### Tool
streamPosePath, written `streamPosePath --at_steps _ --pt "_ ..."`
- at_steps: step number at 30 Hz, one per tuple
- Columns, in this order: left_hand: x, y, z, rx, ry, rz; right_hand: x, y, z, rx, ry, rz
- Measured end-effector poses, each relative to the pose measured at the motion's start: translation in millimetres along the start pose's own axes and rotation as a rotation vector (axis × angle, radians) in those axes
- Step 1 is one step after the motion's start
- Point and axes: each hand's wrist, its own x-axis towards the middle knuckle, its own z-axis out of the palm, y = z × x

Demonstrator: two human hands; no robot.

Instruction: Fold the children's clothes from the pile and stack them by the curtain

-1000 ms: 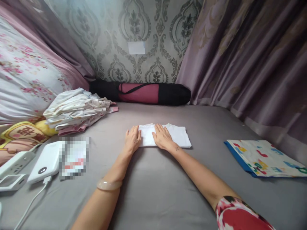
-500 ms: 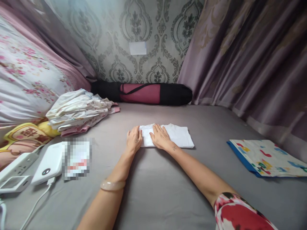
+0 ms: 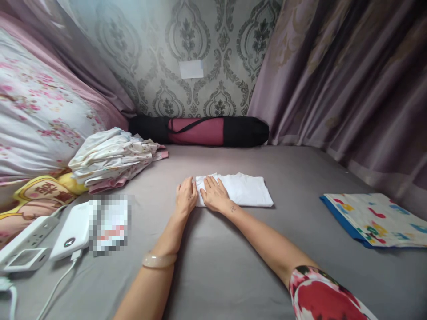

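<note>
A white folded cloth (image 3: 248, 191), perhaps a garment, lies flat as a long rectangle on the grey bed sheet (image 3: 213, 262). My right hand (image 3: 215, 194) rests flat on its left part, fingers stretched out and a little apart. At the cloth's left end is my left hand (image 3: 187, 195), its fingers pointing away from me and touching the edge. Its fingertips are partly turned from view, and I see nothing gripped in it.
Left are a heap of clothes (image 3: 116, 160), a yellow plush item (image 3: 43, 195), a power bank (image 3: 71, 231) with cable, and a power strip (image 3: 30, 235). A black and maroon long bag (image 3: 196, 131) lies against the wall. Folded patterned fabric (image 3: 380, 218) is at right.
My right hand has slid left along the cloth, closer to my left hand. My left hand stays at the cloth's left end. The view has shifted slightly.
</note>
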Motion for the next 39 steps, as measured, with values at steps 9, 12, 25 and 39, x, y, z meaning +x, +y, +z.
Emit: streamPosePath --at_steps 9,12,25,39 --pt "3 1 -7 -0.055 0.058 -0.052 0 -21 1 0.057 -0.065 -0.083" --pt "5 0 -7 -0.067 0.075 -0.034 1 -21 3 0.100 -0.093 -0.087" --pt "35 3 11 0.121 -0.237 0.153 -38 113 -38 0.003 -0.001 0.179" --pt "57 20 26 0.270 -0.408 0.341 -46 163 -47 -0.034 0.022 0.223"
